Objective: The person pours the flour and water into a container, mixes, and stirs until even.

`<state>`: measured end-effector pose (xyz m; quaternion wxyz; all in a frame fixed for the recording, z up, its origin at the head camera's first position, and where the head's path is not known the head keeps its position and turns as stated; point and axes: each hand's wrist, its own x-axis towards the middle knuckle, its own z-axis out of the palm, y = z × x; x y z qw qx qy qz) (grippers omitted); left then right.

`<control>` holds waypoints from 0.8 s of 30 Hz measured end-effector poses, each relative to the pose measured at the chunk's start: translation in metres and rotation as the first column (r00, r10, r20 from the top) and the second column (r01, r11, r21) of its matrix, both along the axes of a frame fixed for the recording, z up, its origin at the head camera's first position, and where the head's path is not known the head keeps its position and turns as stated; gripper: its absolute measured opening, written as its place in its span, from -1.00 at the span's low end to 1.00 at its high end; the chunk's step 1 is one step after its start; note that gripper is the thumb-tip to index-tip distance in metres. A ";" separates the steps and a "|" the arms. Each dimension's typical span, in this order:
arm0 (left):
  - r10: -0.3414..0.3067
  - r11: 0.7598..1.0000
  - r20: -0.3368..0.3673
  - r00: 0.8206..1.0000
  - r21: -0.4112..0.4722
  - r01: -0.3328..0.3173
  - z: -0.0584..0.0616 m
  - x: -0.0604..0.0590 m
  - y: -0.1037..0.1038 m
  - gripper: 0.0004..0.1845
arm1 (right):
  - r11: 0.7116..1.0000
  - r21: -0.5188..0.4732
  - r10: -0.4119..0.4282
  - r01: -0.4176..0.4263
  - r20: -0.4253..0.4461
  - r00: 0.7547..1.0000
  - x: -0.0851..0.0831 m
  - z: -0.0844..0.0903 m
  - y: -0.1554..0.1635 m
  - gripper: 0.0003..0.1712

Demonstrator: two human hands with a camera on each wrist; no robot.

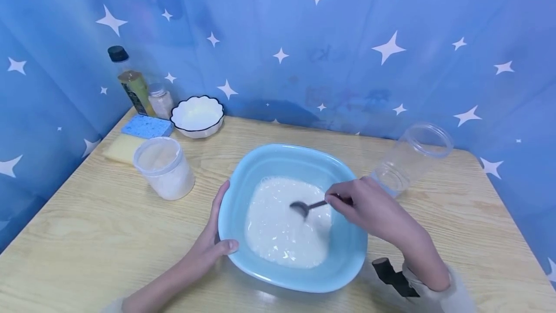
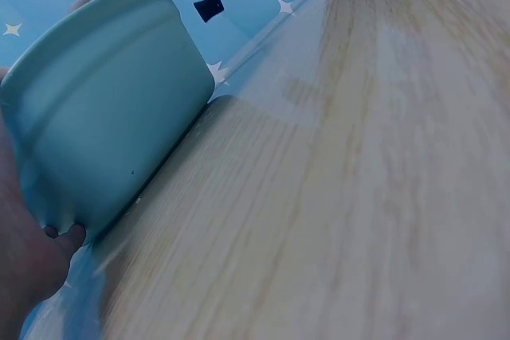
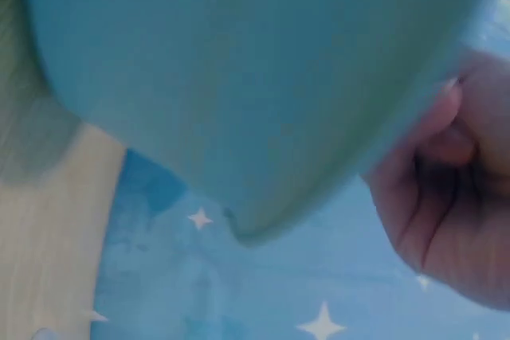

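A light blue basin (image 1: 299,158) sits on the wooden table with a pool of white, glossy liquid (image 1: 278,235) in its bottom. My left hand (image 1: 206,246) grips the basin's left side, thumb over the rim and fingers along the outer wall. In the left wrist view, that hand's fingertips show low against the basin's side (image 2: 119,109). Between thumb and fingers, my right hand (image 1: 371,207) pinches the handle of a dark spoon (image 1: 299,208), slightly blurred, its bowl at the liquid. The right wrist view has the curled right hand (image 3: 446,197) beside the basin's outer wall (image 3: 199,77).
Left of the basin stands an open tub of white powder (image 1: 169,177). Behind it are a yellow sponge (image 1: 119,149), a blue sponge (image 1: 147,126), an oil bottle (image 1: 135,91), a small jar (image 1: 160,103) and a scalloped bowl (image 1: 197,132). A clear plastic container (image 1: 406,158) stands behind the right hand.
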<state>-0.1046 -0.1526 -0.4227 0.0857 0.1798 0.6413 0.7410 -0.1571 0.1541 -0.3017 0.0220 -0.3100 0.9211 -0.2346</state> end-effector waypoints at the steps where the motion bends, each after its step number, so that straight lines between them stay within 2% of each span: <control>1: -0.001 1.000 0.001 1.000 0.000 0.001 0.000 0.000 0.000 0.03 | 1.000 0.008 -0.015 0.016 -0.010 1.000 -0.001 0.000 0.000 -0.73; 3: -0.001 1.000 0.000 1.000 0.002 0.001 0.000 0.000 -0.001 0.03 | 0.999 0.024 -0.035 0.034 0.013 0.999 -0.001 0.002 0.004 -0.75; 6: -0.003 1.000 -0.004 1.000 0.008 0.003 0.000 0.000 -0.001 0.03 | 0.999 0.026 0.017 -0.020 0.122 0.992 0.002 0.011 0.016 -0.76; 9: -0.010 1.000 -0.001 1.000 0.018 0.010 0.000 -0.001 -0.001 0.03 | 0.996 -0.033 0.085 -0.080 0.200 0.976 0.006 0.019 0.030 -0.79; 13: -0.022 0.999 -0.001 1.000 0.024 0.022 0.000 -0.002 0.000 0.04 | 0.980 -0.150 0.164 -0.134 0.207 0.964 0.009 0.024 0.043 -0.81; 15: -0.020 1.000 -0.003 1.000 0.022 0.020 0.000 -0.002 0.000 0.04 | 0.970 -0.184 0.203 -0.158 0.259 0.944 0.009 0.023 0.040 -0.80; 19: -0.015 0.999 0.002 1.000 0.031 0.015 0.001 -0.001 0.000 0.04 | 0.964 -0.184 0.253 -0.193 0.408 0.877 0.008 0.015 0.023 -0.78; 21: -0.013 0.999 0.009 1.000 0.034 0.013 0.001 -0.001 0.000 0.04 | 0.968 -0.157 0.246 -0.196 0.448 0.859 0.008 0.012 0.016 -0.73; 24: -0.010 0.999 0.017 1.000 0.033 0.010 0.000 0.000 0.000 0.04 | 0.973 -0.118 0.229 -0.197 0.462 0.857 0.008 0.010 0.014 -0.68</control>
